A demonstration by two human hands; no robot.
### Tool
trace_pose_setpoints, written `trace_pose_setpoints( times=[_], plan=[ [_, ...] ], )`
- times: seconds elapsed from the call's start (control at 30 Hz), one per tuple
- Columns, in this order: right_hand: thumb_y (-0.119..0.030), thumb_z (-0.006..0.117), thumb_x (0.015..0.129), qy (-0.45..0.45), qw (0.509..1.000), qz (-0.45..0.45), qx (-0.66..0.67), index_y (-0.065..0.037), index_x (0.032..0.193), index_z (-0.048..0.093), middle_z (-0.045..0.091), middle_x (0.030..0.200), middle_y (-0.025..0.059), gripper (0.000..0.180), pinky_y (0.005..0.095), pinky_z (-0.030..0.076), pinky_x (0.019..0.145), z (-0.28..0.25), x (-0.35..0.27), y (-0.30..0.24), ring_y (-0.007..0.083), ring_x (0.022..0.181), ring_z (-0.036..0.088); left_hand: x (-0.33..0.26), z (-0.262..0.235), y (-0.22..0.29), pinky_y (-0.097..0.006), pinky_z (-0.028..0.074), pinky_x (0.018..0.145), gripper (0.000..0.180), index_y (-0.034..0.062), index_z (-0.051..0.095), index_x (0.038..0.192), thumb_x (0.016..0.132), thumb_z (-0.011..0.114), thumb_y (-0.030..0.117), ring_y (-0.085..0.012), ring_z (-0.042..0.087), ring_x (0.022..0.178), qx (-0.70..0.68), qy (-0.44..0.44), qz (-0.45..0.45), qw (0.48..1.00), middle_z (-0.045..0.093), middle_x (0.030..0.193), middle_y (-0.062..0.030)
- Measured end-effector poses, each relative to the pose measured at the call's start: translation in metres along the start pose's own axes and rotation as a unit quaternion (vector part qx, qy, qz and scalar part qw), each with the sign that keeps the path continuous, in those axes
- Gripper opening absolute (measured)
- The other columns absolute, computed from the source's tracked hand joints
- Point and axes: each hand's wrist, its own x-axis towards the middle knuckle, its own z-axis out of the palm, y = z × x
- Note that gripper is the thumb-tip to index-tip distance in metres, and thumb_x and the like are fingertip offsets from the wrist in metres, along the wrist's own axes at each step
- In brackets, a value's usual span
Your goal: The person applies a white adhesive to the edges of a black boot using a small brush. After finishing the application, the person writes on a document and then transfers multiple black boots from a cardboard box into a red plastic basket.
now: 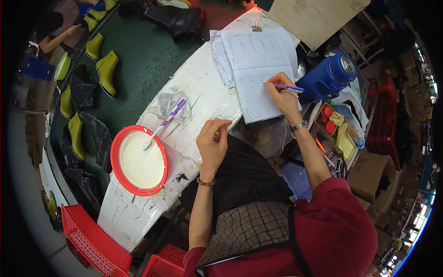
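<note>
Along the left of the frame, boots [107, 69] in yellow-green and black lie on a dark green belt [147, 60], and a red crate [92, 240] sits at the lower left. Just right of the belt runs a white, paint-crusted bench [203, 87], slanting from lower left to upper centre. On its lower part stands a red bowl [138, 160] filled with white paste, a brush [164, 123] leaning in it with its purple-and-white handle pointing up toward a crumpled rag [168, 102]. At centre, the left hand [212, 145] rests on the bench edge, fingers loosely curled and holding nothing, a bead bracelet on the wrist. Upper centre, an open notebook [258, 74] lies on the bench. The right hand [284, 99], wearing a watch, rests on the lower right page, its fingers pinched around a blue pen [288, 87] whose tip touches the paper. Just right of that hand lies a blue flask [330, 76], with cluttered small items below it.
</note>
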Motion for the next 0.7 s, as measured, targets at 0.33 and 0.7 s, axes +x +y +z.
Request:
trace_pose_setpoints(
  times=[0.33,0.7],
  plan=[
    [-0.012,0.07,0.089,0.021,0.999,0.024,0.044,-0.003,0.088,0.064,0.062,0.076,-0.0023,0.01,0.0224,0.044,0.062,0.001,0.001,0.002,0.0036,0.069,0.053,0.001,0.001,0.001,-0.022,0.034,0.05,0.016,0.0065,0.076,0.096,0.089,0.067,-0.004,-0.0051,0.047,0.056,0.004,0.012,0.017,1.0,0.069,0.085,-0.0021],
    [-0.012,0.069,0.089,0.021,0.999,0.015,0.036,-0.002,0.086,0.064,0.063,0.074,-0.0014,0.011,0.0235,0.043,0.06,0.002,0.004,0.009,0.0041,0.067,0.053,0.002,0.002,0.001,-0.023,0.033,0.049,0.016,0.0072,0.077,0.095,0.088,0.068,-0.004,-0.0055,0.045,0.055,0.015,0.01,0.032,0.999,0.067,0.082,-0.0016]
  ],
)
